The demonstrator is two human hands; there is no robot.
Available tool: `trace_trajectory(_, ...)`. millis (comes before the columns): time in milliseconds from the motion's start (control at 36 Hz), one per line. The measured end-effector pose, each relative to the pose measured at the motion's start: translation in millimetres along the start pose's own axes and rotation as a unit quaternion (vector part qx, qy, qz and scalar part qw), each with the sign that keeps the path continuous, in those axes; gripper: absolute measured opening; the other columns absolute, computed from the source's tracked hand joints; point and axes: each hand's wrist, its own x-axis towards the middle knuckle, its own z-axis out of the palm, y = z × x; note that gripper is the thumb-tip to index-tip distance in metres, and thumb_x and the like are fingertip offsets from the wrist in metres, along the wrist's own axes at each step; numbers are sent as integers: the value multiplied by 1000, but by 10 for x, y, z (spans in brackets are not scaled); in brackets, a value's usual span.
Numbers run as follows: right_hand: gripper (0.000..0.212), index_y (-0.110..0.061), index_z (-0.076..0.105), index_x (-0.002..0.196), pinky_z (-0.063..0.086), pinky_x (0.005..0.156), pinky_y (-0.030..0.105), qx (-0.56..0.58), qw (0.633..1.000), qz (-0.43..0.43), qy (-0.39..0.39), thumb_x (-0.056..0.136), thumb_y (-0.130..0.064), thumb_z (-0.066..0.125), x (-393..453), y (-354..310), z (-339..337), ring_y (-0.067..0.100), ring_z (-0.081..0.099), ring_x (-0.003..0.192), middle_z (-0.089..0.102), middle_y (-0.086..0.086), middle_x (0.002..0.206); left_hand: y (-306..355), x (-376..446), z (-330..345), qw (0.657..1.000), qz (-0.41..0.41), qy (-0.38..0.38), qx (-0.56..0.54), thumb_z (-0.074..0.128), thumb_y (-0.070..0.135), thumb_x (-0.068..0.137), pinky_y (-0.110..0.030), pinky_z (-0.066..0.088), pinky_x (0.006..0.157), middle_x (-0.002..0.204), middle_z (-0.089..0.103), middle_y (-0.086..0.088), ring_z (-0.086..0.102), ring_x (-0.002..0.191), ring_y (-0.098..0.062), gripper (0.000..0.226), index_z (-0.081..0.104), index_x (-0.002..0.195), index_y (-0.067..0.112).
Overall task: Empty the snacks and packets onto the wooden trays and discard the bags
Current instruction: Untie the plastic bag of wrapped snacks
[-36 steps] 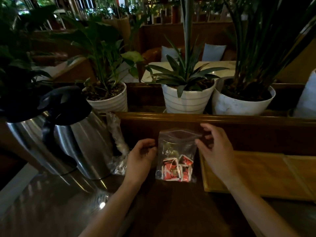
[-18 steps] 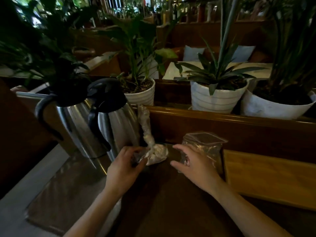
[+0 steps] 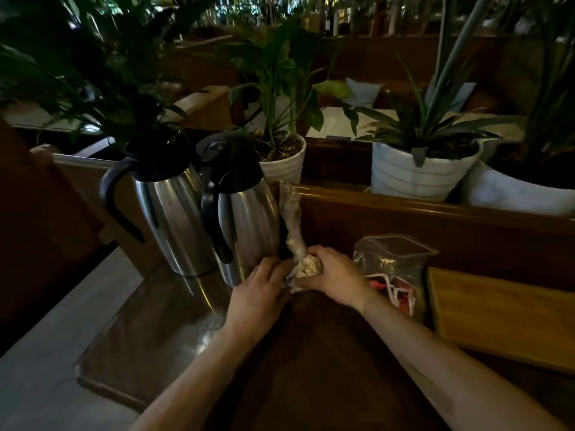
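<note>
A clear plastic bag of pale snacks [image 3: 306, 265] sits on the dark table beside the steel jugs, its twisted neck rising against the wooden ledge. My left hand [image 3: 259, 295] grips its left side and my right hand [image 3: 334, 275] wraps its right side. Just right of my right wrist stands an open zip bag [image 3: 393, 269] holding red and white packets. A wooden tray [image 3: 504, 312] lies to the right of that bag, with nothing on its visible part.
Two steel thermos jugs [image 3: 245, 209] with black handles stand close to the left of the snack bag. A wooden ledge [image 3: 435, 209] runs behind, carrying white plant pots [image 3: 417, 178]. The table's left edge [image 3: 102, 346] drops to a pale floor.
The view swung left. My right hand left the zip bag of packets and joined my left hand on the snack bag by the jugs.
</note>
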Motion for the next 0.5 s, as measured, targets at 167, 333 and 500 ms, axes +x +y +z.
trace_trajectory(167, 54, -34, 56, 120, 47, 80, 34, -68, 993, -21, 95, 72, -53, 74, -219, -10, 91, 14, 54, 99, 59, -9, 107, -1, -76, -29, 994, -1, 23, -104, 62, 33, 87, -31, 60, 69, 122, 54, 4, 62, 100, -13, 40, 53, 125, 29)
trace_trajectory(333, 53, -42, 54, 119, 43, 81, 19, 4, 992, -40, 116, 71, -55, 73, -687, -15, -56, -4, 50, 100, 55, -21, 109, 110, -227, -229, 967, 29, 27, -251, 60, 44, 84, -24, 57, 75, 119, 51, 14, 59, 95, -1, 38, 56, 120, 34)
trace_trajectory(500, 63, -41, 56, 126, 49, 86, 17, 170, 984, 39, 43, 68, -47, 83, -1241, 168, -395, -8, 56, 108, 60, -25, 119, 493, -297, -457, 893, 52, 24, -446, 61, 41, 87, -39, 57, 63, 103, 64, 6, 65, 78, -21, 23, 67, 107, 30)
